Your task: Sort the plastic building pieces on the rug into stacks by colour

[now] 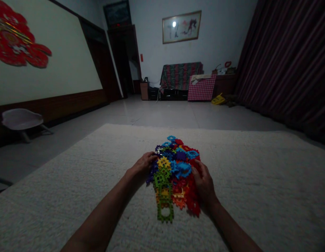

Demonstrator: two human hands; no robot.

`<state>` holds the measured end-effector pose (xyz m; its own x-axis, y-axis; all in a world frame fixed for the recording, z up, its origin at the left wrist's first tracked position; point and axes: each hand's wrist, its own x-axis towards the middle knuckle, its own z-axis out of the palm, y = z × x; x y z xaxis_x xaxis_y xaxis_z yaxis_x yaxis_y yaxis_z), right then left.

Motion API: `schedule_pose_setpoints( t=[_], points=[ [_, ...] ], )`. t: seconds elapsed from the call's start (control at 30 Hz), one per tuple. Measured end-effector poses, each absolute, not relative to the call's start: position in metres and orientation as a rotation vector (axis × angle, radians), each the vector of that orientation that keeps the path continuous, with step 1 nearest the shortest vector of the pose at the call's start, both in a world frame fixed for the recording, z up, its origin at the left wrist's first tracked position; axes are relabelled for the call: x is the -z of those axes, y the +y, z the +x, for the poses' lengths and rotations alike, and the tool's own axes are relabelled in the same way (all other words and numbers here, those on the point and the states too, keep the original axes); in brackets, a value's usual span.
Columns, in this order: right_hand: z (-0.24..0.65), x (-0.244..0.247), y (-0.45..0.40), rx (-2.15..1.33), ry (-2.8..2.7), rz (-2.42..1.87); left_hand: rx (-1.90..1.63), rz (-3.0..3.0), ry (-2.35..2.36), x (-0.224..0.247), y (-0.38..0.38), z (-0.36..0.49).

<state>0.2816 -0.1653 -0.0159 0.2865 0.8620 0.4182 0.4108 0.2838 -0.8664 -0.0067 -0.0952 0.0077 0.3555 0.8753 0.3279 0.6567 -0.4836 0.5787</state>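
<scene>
A heap of colourful plastic gear-edged building pieces lies in front of me on a pale textured surface. My left hand (146, 162) is at the heap's left side, its fingers stretched against dark purple pieces (152, 171). On the other side, my right hand (205, 179) lies against the red pieces (193, 201) with thumb and fingers apart. Between the hands are a yellow piece (164, 162) and a blue piece (182, 169). A row of green pieces (165, 211) runs toward me, beside orange ones (180, 202). Neither hand visibly grips a piece.
The pale covered surface (257, 185) spreads widely around the heap. Beyond it is a tiled floor (165, 113). A plastic chair (22, 119) stands at left, a cloth-draped piece of furniture (181, 77) at the back wall, and a dark curtain (288, 66) hangs at right.
</scene>
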Motion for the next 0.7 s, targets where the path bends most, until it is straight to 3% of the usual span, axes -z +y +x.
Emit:
schedule_pose_setpoints(
  t=[0.13, 0.43, 0.57, 0.7],
  points=[
    [0.280, 0.012, -0.166, -0.426, -1.360, -1.332, -0.595, 2.570, 1.304, -0.017, -0.082, -0.015],
    [0.280, 0.007, -0.166, -0.383, -1.405, -1.347, -0.336, 2.780, 1.500, -0.016, -0.081, -0.012],
    [0.282, 0.009, -0.164, -0.383, -1.376, -1.349, -0.473, 2.824, 1.490, -0.012, -0.079, -0.013],
    [0.282, 0.011, -0.163, -0.391, -1.368, -1.337, -0.852, 2.763, 1.481, -0.004, -0.075, -0.016]
  ],
)
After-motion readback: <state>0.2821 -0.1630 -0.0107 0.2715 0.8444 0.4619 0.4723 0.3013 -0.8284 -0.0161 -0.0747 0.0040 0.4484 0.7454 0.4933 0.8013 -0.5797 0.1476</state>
